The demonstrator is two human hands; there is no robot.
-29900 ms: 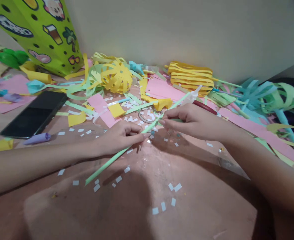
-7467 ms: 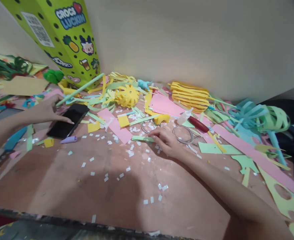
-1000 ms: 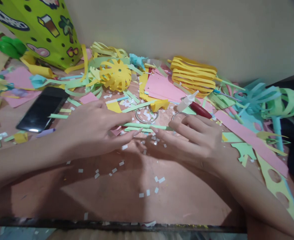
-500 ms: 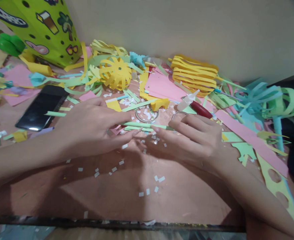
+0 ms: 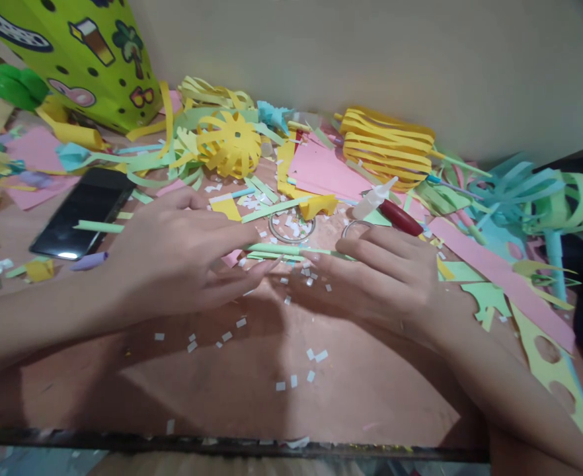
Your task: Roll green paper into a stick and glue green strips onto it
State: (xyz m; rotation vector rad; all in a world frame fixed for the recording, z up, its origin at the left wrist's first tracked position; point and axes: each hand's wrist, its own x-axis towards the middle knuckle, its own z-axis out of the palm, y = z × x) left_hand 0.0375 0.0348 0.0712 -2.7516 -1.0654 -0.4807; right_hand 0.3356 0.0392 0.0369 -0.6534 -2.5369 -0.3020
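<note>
A slim roll of light green paper (image 5: 274, 248) lies crosswise between my two hands, just above the table. My left hand (image 5: 182, 254) pinches it between thumb and fingers, and a pale green end pokes out past the hand's left side, over a black phone (image 5: 80, 211). From the other side, the fingers of my right hand (image 5: 385, 271) close on the same roll, thumb and index at its near edge. A thin metal ring (image 5: 292, 229) rests just beyond the roll. Behind the right fingers stands a small white nozzle bottle (image 5: 375, 199) beside a dark red handle (image 5: 400, 217).
Yellow cut-paper loops (image 5: 388, 147) and a yellow paper flower (image 5: 229, 144) lie along the wall. A bright green patterned bag (image 5: 108, 73) stands back left. Teal and green paper curls (image 5: 564, 205) sit at right. White paper bits are scattered near the table's front edge (image 5: 252, 446).
The pale green end left of my left hand sticks out a little farther left. A purple paper roll by my left wrist shows more. Both hands keep nearly the same place.
</note>
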